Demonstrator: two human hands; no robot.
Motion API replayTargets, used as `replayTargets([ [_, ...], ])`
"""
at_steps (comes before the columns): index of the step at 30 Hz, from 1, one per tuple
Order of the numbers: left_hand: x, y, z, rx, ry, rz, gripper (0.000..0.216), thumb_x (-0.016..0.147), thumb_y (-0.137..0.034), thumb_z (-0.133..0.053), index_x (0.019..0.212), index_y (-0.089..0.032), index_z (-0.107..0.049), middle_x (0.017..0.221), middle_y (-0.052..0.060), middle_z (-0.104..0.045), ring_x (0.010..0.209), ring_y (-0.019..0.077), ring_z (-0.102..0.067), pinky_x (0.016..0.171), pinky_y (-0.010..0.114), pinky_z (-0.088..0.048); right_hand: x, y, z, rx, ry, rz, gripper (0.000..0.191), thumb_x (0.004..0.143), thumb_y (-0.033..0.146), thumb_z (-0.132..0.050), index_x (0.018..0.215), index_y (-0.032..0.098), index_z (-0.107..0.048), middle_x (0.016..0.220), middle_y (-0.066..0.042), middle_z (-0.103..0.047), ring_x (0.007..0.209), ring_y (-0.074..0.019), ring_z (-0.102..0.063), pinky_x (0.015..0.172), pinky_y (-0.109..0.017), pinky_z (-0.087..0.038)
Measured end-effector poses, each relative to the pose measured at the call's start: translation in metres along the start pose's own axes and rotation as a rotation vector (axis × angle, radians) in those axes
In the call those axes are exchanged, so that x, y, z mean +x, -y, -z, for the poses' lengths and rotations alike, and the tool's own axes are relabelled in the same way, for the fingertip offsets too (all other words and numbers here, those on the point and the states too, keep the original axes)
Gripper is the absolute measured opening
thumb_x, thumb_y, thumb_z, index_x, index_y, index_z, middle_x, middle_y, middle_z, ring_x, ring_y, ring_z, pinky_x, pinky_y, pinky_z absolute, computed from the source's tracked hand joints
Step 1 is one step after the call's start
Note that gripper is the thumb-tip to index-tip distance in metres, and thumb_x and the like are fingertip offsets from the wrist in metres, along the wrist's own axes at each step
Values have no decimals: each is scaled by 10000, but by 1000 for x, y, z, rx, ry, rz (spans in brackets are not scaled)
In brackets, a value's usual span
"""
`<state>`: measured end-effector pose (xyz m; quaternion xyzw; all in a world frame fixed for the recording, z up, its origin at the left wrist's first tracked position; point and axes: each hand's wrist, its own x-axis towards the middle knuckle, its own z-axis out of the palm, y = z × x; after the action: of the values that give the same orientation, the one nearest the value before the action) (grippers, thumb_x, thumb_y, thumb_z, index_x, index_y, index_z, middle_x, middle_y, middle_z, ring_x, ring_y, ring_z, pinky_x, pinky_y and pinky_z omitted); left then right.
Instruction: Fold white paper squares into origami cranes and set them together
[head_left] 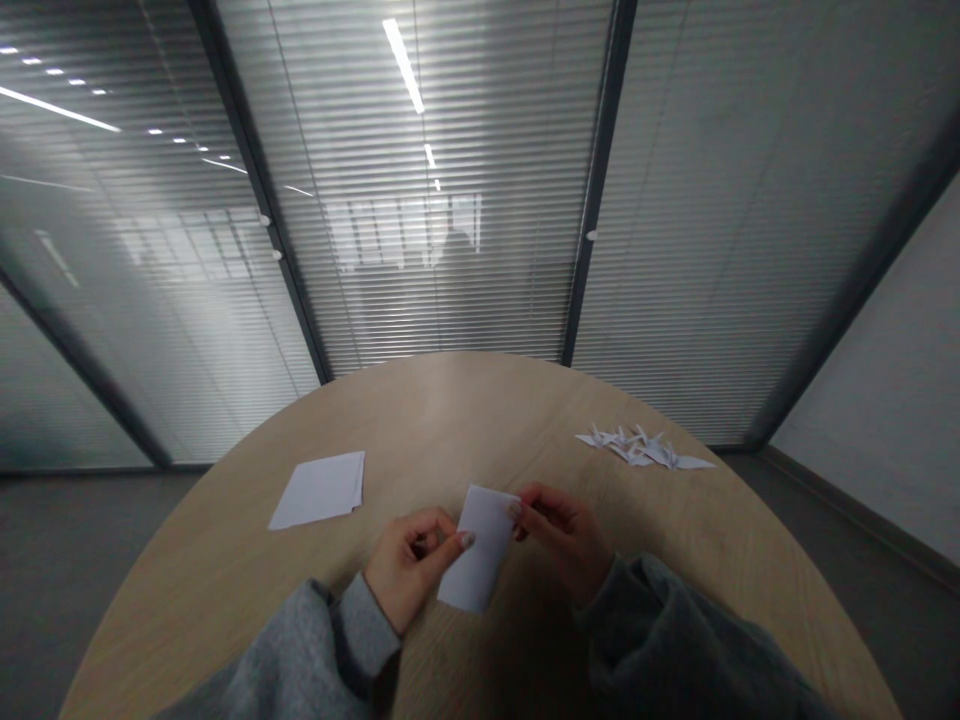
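A white sheet of paper (478,560), folded into a narrow rectangle, is held up over the near part of the table, tilted a little. My left hand (416,560) pinches its left edge, the thumb lying on the front face. At the upper right corner, my right hand (559,530) grips the paper between thumb and fingers. Both hands are closed on the same piece. What the fingers do behind the paper is hidden.
A stack of white paper sheets (319,490) lies on the round wooden table (450,410) to the left. Several folded white paper cranes (641,447) sit in a cluster near the right edge. Beyond the table stand glass panels with blinds (457,300).
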<state>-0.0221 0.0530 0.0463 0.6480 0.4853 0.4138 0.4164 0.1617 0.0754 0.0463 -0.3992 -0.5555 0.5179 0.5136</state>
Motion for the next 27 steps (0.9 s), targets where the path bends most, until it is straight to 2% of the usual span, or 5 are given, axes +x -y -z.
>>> replayTargets([
  [9, 0, 3, -1, 8, -3, -17, 355, 722, -474, -604, 562, -173, -503, 474, -76, -303, 461, 92, -264, 455, 240, -200, -2, 1, 2, -17, 38, 100, 447, 652, 607, -654, 592, 171, -573, 552, 19, -513, 547, -116, -494, 531, -244, -430],
  [15, 1, 1, 0, -1, -1, 0, 362, 722, -495, -598, 586, -169, -518, 468, -77, -308, 453, 92, -265, 447, 237, -193, -1, -2, 1, 11, 9, 47, 478, 590, 634, -681, 581, 175, -546, 533, 32, -502, 518, -107, -478, 520, -246, -432],
  [20, 0, 2, -1, -5, 11, 7, 361, 724, -500, -588, 603, -166, -523, 470, -76, -309, 454, 93, -261, 447, 237, -185, -2, 1, 2, 18, 5, 74, 453, 610, 609, -683, 579, 172, -566, 545, 23, -512, 544, -113, -487, 532, -248, -433],
  [27, 0, 4, -1, -39, -24, 22, 376, 717, -516, -593, 596, -168, -514, 475, -74, -321, 447, 88, -263, 443, 233, -192, 2, -10, 1, -2, 35, -11, 482, 546, 628, -705, 603, 175, -553, 554, 29, -507, 521, -106, -457, 499, -236, -380],
])
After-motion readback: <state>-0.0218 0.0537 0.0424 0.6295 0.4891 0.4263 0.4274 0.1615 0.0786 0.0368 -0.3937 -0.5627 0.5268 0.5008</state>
